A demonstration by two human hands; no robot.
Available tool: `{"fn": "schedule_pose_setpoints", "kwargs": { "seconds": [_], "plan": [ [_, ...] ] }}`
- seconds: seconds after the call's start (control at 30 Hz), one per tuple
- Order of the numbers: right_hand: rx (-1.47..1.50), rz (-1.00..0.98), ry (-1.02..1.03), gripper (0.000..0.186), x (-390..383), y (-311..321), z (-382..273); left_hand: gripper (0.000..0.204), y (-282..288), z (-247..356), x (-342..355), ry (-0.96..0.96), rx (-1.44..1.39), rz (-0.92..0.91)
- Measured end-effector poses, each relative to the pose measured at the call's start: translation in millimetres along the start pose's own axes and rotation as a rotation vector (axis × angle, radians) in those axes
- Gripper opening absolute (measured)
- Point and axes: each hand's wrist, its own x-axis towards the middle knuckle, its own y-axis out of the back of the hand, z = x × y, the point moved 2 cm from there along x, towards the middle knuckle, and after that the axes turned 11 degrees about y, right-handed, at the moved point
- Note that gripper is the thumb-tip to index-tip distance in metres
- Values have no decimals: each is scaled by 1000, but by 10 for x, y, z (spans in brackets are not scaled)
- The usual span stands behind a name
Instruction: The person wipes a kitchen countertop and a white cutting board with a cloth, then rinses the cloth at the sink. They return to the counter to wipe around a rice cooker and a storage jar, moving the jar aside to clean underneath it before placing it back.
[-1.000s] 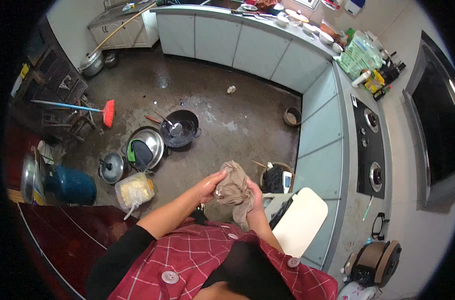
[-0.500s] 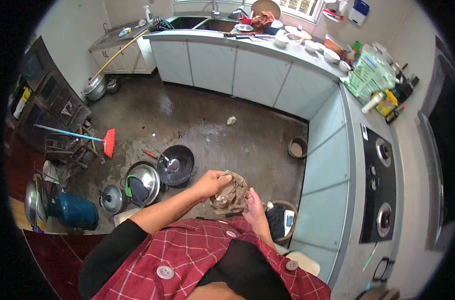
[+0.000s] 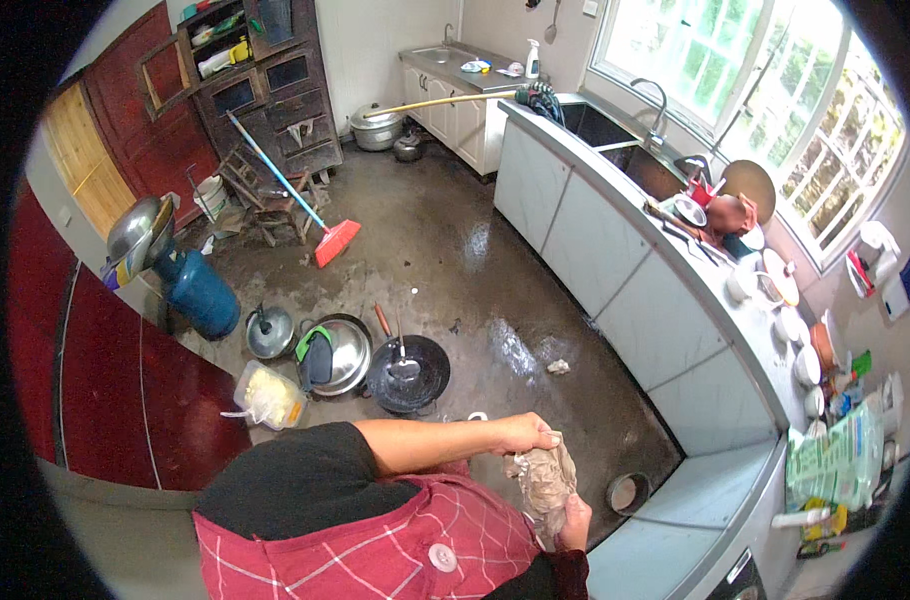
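A crumpled beige-brown rag (image 3: 547, 478) hangs between my two hands, above the floor and in front of my body. My left hand (image 3: 527, 433) pinches its upper edge, with the arm stretched across from the left. Lower down, my right hand (image 3: 575, 522) grips the rag's other end, fingers closed round it. The black wok (image 3: 408, 376) with a ladle (image 3: 405, 368) in it stands on the floor left of my hands.
A wide steel lid or basin (image 3: 347, 355), a small lidded pot (image 3: 270, 332) and a plastic tub (image 3: 272, 395) sit on the floor at left. Farther off are a red broom (image 3: 337, 243) and a blue gas cylinder (image 3: 203, 295). The counter (image 3: 615, 270) runs along the right; a small bowl (image 3: 628, 493) stands by its base.
My view has swung toward the left side of the room, so the scene appears turned. Both hands still hold the rag, which now hangs more stretched out between them.
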Motion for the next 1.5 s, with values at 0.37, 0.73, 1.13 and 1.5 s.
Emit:
{"fn": "schedule_pose_setpoints", "kwargs": {
  "seconds": [0.37, 0.73, 1.13, 1.5],
  "plan": [
    [305, 118, 192, 56, 2797, -81, -876, 37, 1732, 1714, 1794, -215, 96, 4],
    [364, -536, 125, 54, 5550, -1037, -1801, 82, 2625, 2995, 2275, -94, -850, -747],
    [551, -240, 60, 51, 8025, -378, -1556, 75, 3860, 4610, 3054, -577, -657, -349],
    [111, 287, 56, 28, 10022, 898, -1807, 75, 4846, 6899, 4325, -679, -538, 9]
  ]
}}
